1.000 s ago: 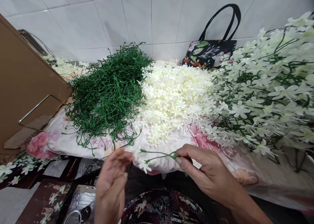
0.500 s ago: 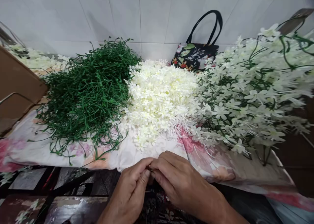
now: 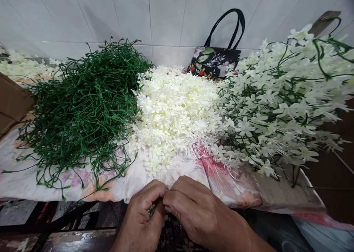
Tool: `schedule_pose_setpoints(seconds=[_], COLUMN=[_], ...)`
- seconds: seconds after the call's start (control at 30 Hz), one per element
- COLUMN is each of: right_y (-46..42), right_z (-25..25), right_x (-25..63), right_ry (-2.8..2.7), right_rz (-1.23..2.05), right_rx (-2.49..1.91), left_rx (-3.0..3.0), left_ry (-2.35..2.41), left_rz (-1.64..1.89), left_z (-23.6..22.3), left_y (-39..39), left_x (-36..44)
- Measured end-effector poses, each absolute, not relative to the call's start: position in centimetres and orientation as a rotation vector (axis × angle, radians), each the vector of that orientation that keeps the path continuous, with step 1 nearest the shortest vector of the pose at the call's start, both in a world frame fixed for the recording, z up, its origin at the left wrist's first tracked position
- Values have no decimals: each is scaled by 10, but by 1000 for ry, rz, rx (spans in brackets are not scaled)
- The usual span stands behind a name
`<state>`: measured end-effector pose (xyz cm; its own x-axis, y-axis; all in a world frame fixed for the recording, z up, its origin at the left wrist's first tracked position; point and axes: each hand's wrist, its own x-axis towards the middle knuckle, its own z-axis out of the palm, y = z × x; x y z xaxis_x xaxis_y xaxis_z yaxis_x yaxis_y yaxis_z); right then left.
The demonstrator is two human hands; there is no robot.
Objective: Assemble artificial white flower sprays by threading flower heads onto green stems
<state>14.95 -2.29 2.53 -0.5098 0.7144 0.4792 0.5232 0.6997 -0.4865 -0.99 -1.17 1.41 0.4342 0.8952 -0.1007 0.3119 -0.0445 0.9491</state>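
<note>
At the table's front edge my left hand (image 3: pixel 148 211) and my right hand (image 3: pixel 195 209) meet, fingertips pinched together. Whatever lies between them is mostly hidden; a small greenish bit shows inside the left hand's curl. Just beyond is a heap of white artificial flower heads (image 3: pixel 177 108) on a floral cloth (image 3: pixel 171 172). To its left lies a tangled pile of green plastic stems (image 3: pixel 85 108). On the right stands a big bunch of white flowers fitted on green stems (image 3: pixel 276 115).
A black floral handbag (image 3: pixel 217 60) leans by the tiled wall (image 3: pixel 166 20) at the back. A cardboard box (image 3: pixel 12 102) stands at the left edge, with more white flowers (image 3: pixel 27 66) behind it. Below the table is a brown worn surface (image 3: pixel 80 241).
The view has shifted a little, so the stem pile and box sit further left. My hands stay together at the edge, with the left hand's fingers slightly more curled.
</note>
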Motion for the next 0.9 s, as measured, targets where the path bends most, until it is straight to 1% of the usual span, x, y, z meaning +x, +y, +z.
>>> schedule_pose_setpoints(seconds=[0.1,0.17,0.3,0.37,0.47,0.63,0.77,0.9], right_y=[-19,-13,6,13,16,13,9,7], right_z=[26,25,14,7,0,-2,0,1], right_x=[158,170,196,201,201,199,201,199], right_ry=[-2201,-2123,-2147,-2241,-2313,-2259,-2203,-2163], right_rz=[392,339,-180,-305,-337,-309,-273,-247], right_rx=[-958,-1032,-1401,-1527,-1576,-1513,-1444,-1374], left_rx=[1468,1339,1215,1243,1413,1953,2248,2337], left_ry=[1070,1081,1138,1160,1268,1371,1401,1538], left_rz=[804,937,1088,1084,1072,1043,872,703], left_z=[8,3,-2,0,7,14,14,13], left_y=[-12,-12,-9,-6,-1,9,18,22], left_x=[-10,-11,-14,-13,-9,2,9,16])
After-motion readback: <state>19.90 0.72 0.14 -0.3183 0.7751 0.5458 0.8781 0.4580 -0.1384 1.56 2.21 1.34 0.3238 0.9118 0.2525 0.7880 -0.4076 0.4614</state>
